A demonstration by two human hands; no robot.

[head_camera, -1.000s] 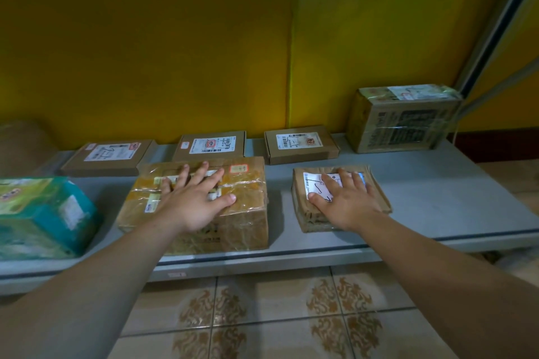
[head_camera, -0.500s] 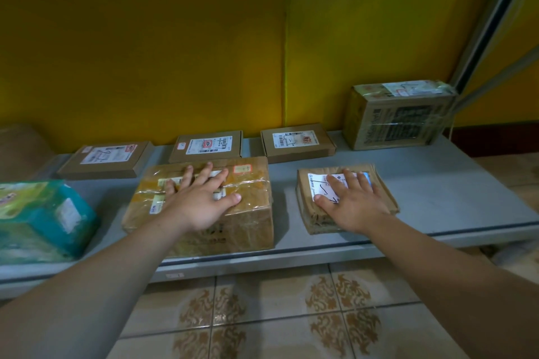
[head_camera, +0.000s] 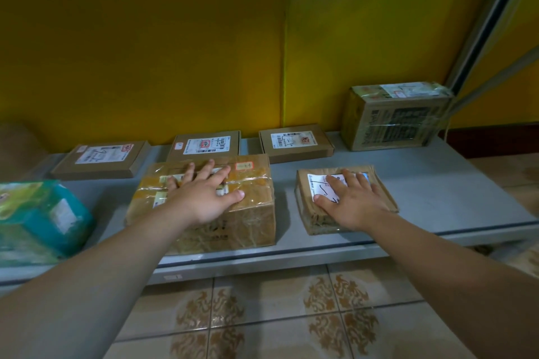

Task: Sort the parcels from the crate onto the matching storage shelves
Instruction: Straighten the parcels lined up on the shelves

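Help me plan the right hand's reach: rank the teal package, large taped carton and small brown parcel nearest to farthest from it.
1. Small brown parcel, directly under the right hand.
2. Large taped carton, to its left, under the left hand.
3. Teal package, far left.

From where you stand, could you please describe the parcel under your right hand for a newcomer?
Start at the grey shelf below the yellow wall. In its front row, right of the large tape-wrapped box, a small flat parcel lies under the right hand. It alone is wrapped in crumpled brown paper; its neighbours are firm cartons.
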